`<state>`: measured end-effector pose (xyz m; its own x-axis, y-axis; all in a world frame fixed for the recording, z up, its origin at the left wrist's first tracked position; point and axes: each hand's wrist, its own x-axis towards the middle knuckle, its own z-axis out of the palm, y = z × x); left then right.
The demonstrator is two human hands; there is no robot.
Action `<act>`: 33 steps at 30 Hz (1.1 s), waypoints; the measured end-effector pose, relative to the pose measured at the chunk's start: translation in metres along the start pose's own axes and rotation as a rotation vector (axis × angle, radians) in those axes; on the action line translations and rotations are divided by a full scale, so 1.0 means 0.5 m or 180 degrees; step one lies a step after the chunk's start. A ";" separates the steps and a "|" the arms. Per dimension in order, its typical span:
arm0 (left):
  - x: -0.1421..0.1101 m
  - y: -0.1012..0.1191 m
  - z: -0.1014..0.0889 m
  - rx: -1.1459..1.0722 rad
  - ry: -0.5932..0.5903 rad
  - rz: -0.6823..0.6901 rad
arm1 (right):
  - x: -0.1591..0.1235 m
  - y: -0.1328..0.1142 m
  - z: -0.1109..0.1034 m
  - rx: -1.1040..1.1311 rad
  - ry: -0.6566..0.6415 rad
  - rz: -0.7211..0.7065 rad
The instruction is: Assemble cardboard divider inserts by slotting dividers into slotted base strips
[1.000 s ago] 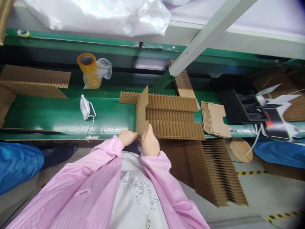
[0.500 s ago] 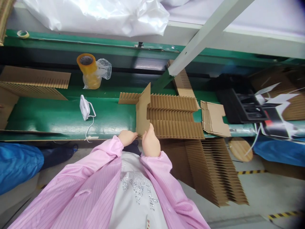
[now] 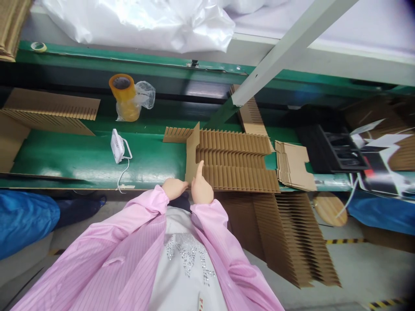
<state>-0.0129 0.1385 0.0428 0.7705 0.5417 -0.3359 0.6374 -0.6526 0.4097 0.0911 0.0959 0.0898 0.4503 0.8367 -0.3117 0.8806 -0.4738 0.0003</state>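
A tan cardboard divider (image 3: pixel 192 151) stands upright at the left end of a row of slotted cardboard partitions (image 3: pixel 236 157) on the green bench. My left hand (image 3: pixel 174 188) is closed at the divider's lower near corner, with its fingertips against the edge. On the other side, my right hand (image 3: pixel 202 189) grips the near edge, one digit stretched up along the divider's right face. The other fingers of both hands are partly hidden. Behind the divider, the end of a slotted cardboard strip (image 3: pixel 177 134) sticks out to the left.
Left of my hands sit a white floodlight (image 3: pixel 118 147) with a cable and a yellow tape roll (image 3: pixel 125 97). Flat cardboard pieces (image 3: pixel 293 164) and a black tray (image 3: pixel 335 147) are on the right. More assembled partitions (image 3: pixel 292 242) hang below the bench edge. A post (image 3: pixel 275 60) slants overhead.
The divider has dropped lower, its top now nearly level with the other partitions. My right hand has shifted slightly left along with it. The view has moved a little.
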 end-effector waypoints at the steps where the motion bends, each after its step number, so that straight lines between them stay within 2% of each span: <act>1: 0.000 0.000 0.000 -0.0010 0.0005 -0.0009 | 0.002 -0.001 -0.001 -0.0038 -0.0057 0.0006; 8: -0.004 0.011 0.001 -0.0007 -0.0054 -0.0018 | 0.031 -0.003 0.016 -0.0346 -0.0465 0.0094; 14: -0.008 0.016 -0.007 -0.0035 -0.0117 -0.0106 | 0.041 -0.018 0.005 -0.0218 -0.0112 0.0005; 17: -0.017 0.016 -0.020 -0.0104 -0.0177 -0.0100 | 0.052 0.020 -0.014 0.0234 -0.0022 -0.0205; 19: -0.028 0.011 -0.034 -0.0208 -0.0129 -0.0069 | 0.073 0.092 -0.023 0.0986 0.0312 -0.0340; 21: -0.039 -0.002 -0.052 -0.0370 -0.0015 -0.0120 | 0.106 0.203 -0.023 0.1802 0.0901 -0.0215; 23: -0.047 -0.023 -0.072 -0.0579 0.0004 -0.0246 | 0.147 0.339 -0.014 0.2224 0.1419 0.0339; 25: -0.052 -0.051 -0.092 -0.0752 0.0001 -0.0516 | 0.190 0.478 0.000 0.2498 0.1576 0.1187; 27: -0.053 -0.081 -0.112 -0.0820 0.0092 -0.0844 | 0.231 0.604 0.016 0.2497 0.1607 0.1613; 29: -0.054 -0.111 -0.128 -0.0715 0.0145 -0.1222 | 0.264 0.708 0.031 0.2401 0.1608 0.1881; 31: -0.055 -0.138 -0.139 -0.0540 0.0110 -0.1597 | 0.287 0.791 0.041 0.2228 0.1627 0.1998; 33: -0.054 -0.161 -0.145 -0.0428 0.0068 -0.1915 | 0.306 0.862 0.050 0.1957 0.1737 0.1919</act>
<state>-0.0853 0.2148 0.0803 0.2748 0.8056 -0.5248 0.9534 -0.1574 0.2575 0.5356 0.0128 0.0188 0.9350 0.3504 0.0549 0.3260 -0.7882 -0.5219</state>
